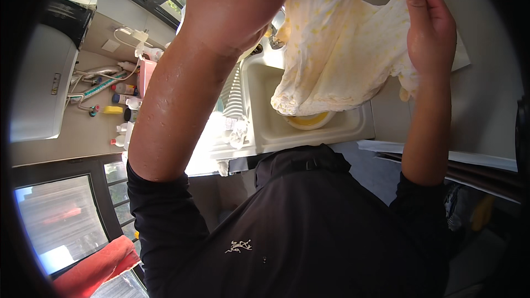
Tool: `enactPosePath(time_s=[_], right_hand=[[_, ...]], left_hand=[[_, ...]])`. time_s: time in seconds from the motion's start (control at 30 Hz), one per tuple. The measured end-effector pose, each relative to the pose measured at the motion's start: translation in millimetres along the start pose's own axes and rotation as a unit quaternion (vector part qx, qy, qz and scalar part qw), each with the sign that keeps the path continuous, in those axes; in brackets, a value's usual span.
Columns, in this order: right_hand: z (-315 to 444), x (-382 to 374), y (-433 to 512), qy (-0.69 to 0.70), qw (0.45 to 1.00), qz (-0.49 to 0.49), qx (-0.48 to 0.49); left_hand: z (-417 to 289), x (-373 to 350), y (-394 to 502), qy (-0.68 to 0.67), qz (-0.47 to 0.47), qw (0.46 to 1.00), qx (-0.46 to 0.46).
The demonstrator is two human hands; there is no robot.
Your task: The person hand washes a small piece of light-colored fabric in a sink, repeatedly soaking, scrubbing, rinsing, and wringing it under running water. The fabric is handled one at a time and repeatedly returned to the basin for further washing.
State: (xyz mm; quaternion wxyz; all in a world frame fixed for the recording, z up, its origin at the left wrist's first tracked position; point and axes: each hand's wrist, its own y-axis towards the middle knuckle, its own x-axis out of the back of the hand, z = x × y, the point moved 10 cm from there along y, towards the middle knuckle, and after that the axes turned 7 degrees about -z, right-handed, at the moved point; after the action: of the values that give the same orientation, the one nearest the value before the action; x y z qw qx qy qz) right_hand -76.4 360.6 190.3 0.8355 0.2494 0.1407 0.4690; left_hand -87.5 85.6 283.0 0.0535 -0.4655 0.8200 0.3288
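Note:
A damp-looking white garment (331,58) with a small yellow print is stretched between my raised hands. On its right side, my right hand (432,29) pinches the edge between thumb and fingers. My left hand (244,4) is high and close to the camera beside the garment's upper left; its fingertips are mostly hidden or past the top edge. The gathered lower hem hangs above a pale laundry sink (265,132). Inside that sink is a round white basin (312,124) with a yellow interior, partly covered by the cloth.
A ribbed washboard surface (234,95) adjoins the sink on the left. Several bottles (124,89) and a pink container (147,74) stand further left, near hoses and a wall-mounted appliance (41,78). A red towel (101,263) hangs lower left. Windows let in strong sunlight.

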Motion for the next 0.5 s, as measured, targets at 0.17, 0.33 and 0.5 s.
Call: enactPosePath(time_s=[0.17,0.33,0.5], right_hand=[[-21.5,-32.2,-39.7,-0.109,0.983,0.115,-0.094],[-64.0,-33.2,-73.4,-0.103,0.979,0.141,-0.106],[-45.4,-9.7,-107.5,-0.05,0.998,-0.026,0.042]], left_hand=[[-12.6,-32.8,11.2,0.112,0.012,0.993,0.02],[-6.9,-31.3,1.4,0.002,-0.08,0.993,0.082],[6.2,3.6,-31.0,-0.013,-0.081,0.991,0.109]])
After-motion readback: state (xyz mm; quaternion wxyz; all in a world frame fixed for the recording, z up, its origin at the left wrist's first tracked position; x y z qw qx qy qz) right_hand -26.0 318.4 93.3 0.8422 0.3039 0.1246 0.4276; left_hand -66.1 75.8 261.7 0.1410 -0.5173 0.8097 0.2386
